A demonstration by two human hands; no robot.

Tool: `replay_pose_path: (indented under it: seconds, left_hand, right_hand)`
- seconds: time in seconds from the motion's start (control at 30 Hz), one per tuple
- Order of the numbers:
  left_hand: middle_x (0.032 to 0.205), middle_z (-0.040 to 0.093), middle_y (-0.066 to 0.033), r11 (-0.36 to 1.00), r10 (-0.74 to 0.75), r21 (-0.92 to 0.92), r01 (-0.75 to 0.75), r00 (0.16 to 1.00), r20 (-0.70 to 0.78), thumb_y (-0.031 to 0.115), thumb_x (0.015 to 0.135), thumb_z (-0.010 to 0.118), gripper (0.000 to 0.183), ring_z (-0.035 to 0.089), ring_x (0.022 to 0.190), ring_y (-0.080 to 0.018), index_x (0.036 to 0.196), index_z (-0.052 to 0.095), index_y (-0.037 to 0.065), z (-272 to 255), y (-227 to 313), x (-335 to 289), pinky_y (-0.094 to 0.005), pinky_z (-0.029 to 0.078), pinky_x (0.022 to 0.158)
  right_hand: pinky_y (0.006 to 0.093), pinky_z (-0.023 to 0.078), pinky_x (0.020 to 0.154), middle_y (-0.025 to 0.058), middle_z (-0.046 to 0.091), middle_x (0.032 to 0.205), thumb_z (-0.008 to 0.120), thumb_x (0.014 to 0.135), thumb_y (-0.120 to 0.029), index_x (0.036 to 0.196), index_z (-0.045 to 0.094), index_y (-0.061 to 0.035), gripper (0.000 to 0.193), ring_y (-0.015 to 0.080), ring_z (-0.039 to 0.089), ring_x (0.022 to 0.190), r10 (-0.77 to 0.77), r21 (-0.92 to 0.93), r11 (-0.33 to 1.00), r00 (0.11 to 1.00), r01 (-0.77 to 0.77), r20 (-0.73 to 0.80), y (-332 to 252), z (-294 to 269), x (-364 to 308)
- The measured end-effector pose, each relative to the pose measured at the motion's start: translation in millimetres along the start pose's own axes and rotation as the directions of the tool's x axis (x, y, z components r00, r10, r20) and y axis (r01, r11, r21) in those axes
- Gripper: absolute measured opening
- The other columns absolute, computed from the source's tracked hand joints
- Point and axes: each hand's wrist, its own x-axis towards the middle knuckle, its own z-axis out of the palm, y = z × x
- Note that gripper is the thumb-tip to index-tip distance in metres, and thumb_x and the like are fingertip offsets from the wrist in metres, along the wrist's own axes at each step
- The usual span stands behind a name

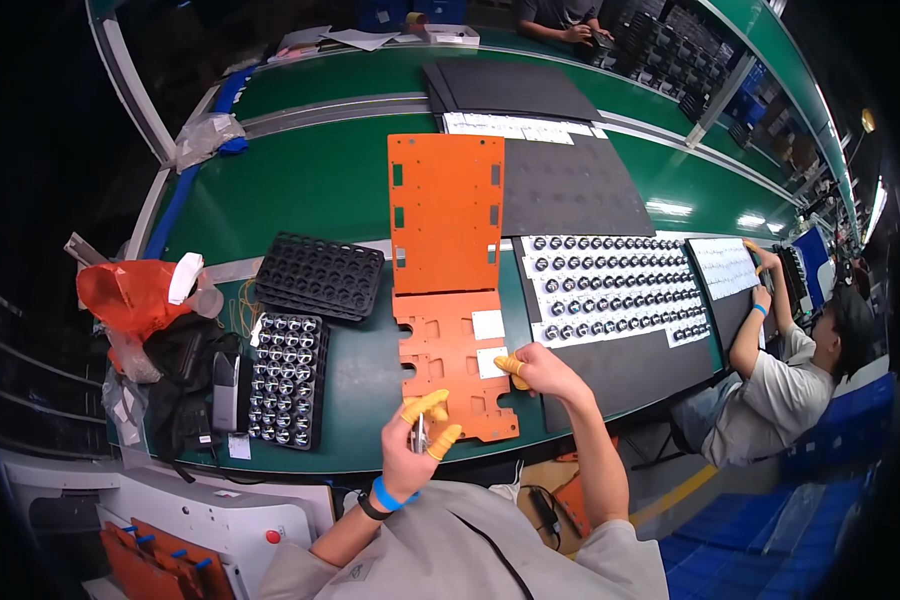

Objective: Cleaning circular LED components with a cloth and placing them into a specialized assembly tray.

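Note:
An orange hinged fixture (pixel 444 215) lies unfolded in front of me, its upper panel laid back and its lower panel full of cut-outs. Two white square plates sit on the lower panel's right side, an upper plate (pixel 488 324) and a lower plate (pixel 491 363). My right hand (pixel 550 374), with yellow finger covers, pinches at the right edge of the lower plate. At the panel's lower left is my left hand (pixel 408 450), also in yellow finger covers, curled around a small silvery item (pixel 419 432) whose kind I cannot make out.
Left stands a black tray (pixel 322 385) of shiny round parts, with stacked black trays (pixel 320 275) behind. To the right, white sheets (pixel 615 290) carry rows of black round parts on a dark board (pixel 610 375). A co-worker (pixel 800 370) handles another white sheet at far right.

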Motion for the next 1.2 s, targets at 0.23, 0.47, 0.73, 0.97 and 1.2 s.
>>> replay_pose_path:
  seconds: [0.23,0.47,0.73,0.97,1.2]
  left_hand:
    - [0.117,0.052,-0.0031,0.261,-0.291,-0.84,0.476,0.869,0.401,-0.007,0.083,0.062,0.071,0.051,0.088,-0.0127,0.149,0.04,0.007,-19,-29,-18,-0.0297,0.042,0.077]
    - [0.127,0.052,-0.0089,0.129,-0.349,-0.876,0.466,0.848,0.399,-0.006,0.089,0.061,0.067,0.057,0.097,-0.0202,0.149,0.038,0.012,-51,-31,-40,-0.0343,0.046,0.087]
    - [0.13,0.055,-0.0147,0.139,-0.403,-0.864,0.484,0.824,0.398,0.013,0.106,0.048,0.046,0.061,0.119,-0.0333,0.151,0.033,0.011,-77,-39,-54,-0.0485,0.051,0.102]
    - [0.108,0.066,-0.0144,0.414,-0.377,-0.768,0.489,0.86,0.344,0.038,0.111,0.037,0.042,0.069,0.09,-0.0281,0.136,0.047,0.005,-83,-43,-57,-0.0381,0.056,0.073]
    - [0.098,0.065,-0.0138,0.359,-0.24,-0.809,0.465,0.884,0.401,0.031,0.112,0.036,0.037,0.068,0.091,-0.0241,0.137,0.045,0.004,-86,-62,-54,-0.0365,0.056,0.08]
  right_hand:
    - [0.0474,0.054,0.066,0.0248,0.068,0.071,0.076,0.089,-0.03,0.085,0.075,0.0039,0.034,0.0413,0.069,0.071,-0.238,-0.646,0.757,0.879,-0.098,-0.413,-56,27,-29]
    - [0.0424,0.054,0.064,0.0144,0.07,0.072,0.077,0.088,-0.028,0.093,0.075,-0.0019,0.027,0.0322,0.069,0.067,-0.585,-0.476,0.734,0.807,0.485,-0.079,-151,111,-5]
    - [0.05,0.053,0.062,0.022,0.07,0.075,0.077,0.081,-0.023,0.079,0.073,0.0013,0.024,0.0399,0.069,0.069,-0.689,-0.606,0.539,0.72,0.585,0.082,-186,198,33]
    - [0.048,0.053,0.059,0.0197,0.068,0.076,0.082,0.077,-0.029,0.073,0.067,0.0017,0.034,0.0394,0.068,0.066,-0.752,-0.703,0.439,0.657,0.559,0.052,-182,213,48]
    - [0.0466,0.053,0.06,0.0161,0.068,0.077,0.082,0.078,-0.028,0.08,0.068,-0.0004,0.031,0.0373,0.068,0.067,-0.714,-0.571,0.599,0.697,0.562,-0.062,-192,191,12]
